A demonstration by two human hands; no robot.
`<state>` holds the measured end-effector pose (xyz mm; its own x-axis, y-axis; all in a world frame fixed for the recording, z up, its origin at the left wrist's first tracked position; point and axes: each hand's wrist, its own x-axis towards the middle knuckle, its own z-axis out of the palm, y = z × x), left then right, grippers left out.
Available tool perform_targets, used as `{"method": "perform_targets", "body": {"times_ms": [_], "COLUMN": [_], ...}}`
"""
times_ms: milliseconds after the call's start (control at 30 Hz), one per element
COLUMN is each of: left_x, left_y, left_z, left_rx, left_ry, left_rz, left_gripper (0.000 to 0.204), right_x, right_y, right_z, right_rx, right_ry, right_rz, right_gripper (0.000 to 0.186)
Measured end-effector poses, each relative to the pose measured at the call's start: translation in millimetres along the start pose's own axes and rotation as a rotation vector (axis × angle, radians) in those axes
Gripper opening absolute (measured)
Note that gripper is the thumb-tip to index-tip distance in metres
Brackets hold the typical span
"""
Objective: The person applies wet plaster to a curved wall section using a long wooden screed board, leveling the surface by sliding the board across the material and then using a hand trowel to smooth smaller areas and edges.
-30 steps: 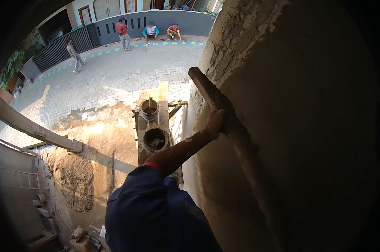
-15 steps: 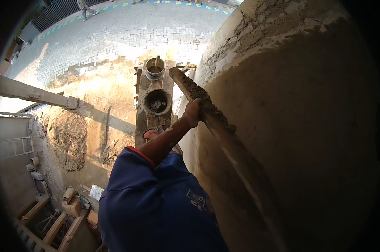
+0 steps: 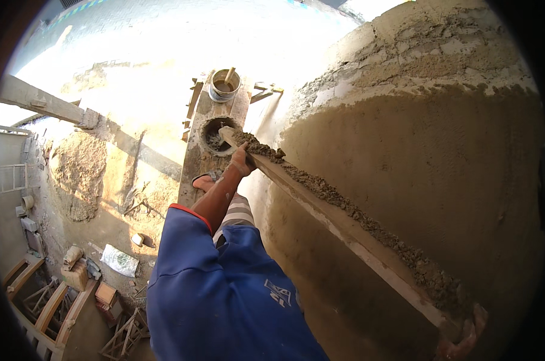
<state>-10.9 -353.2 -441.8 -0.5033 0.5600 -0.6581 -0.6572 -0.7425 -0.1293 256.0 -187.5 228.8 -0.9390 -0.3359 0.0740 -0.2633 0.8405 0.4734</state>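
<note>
A long straightedge board [image 3: 327, 213] slants from the mortar bucket down to the lower right. Wet mortar [image 3: 351, 209] lies in a lumpy ridge along its upper side. My left hand [image 3: 240, 160] is closed around the board close to its far end. At the near end, in the shadowy lower right, my right hand [image 3: 468, 334] grips the board, its fingers partly hidden. Alongside stands the wall [image 3: 405, 150], with smooth damp plaster below and rough patches above. The board's far tip overlaps the mortar bucket [image 3: 215, 153] in the view.
I stand on a plank platform [image 3: 191, 168]. A second bucket [image 3: 218, 96], with a wooden handle sticking out, is farther along it. To the left lie a sand heap [image 3: 77, 171] and a white sack [image 3: 119, 261], with a beam [image 3: 40, 102] above. Wooden frames [image 3: 56, 307] fill the lower left.
The board's far end has swung left and down toward the mortar bucket, my left hand moving with it. The near end and my right hand have come into sight. The view has shifted.
</note>
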Motion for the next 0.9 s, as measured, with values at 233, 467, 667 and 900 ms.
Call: {"method": "perform_targets", "body": {"times_ms": [233, 467, 667, 900], "left_x": [17.9, -5.4, -17.6, -80.1], "left_y": [9.8, 29.2, 23.6, -4.9], "left_z": [-44.8, -51.0, -34.5, 42.5], "left_rx": [-0.174, 0.147, 0.288, 1.303], "left_ry": [0.139, 0.099, 0.318, 0.418], "left_rz": [0.082, 0.079, 0.055, 1.0], "left_gripper": [0.075, 0.065, 0.066, 0.055], "right_x": [158.2, 199.1, 195.6, 195.0], "right_y": [-67.9, -77.3, -82.6, -83.0], "right_z": [158.5, 181.6, 180.5, 188.7], "right_rx": [0.277, 0.284, 0.361, 0.377], "right_ry": [-0.094, -0.127, -0.102, -0.053], "right_rz": [-0.157, -0.148, -0.122, -0.12], "right_gripper": [0.042, 0.042, 0.037, 0.029]}}
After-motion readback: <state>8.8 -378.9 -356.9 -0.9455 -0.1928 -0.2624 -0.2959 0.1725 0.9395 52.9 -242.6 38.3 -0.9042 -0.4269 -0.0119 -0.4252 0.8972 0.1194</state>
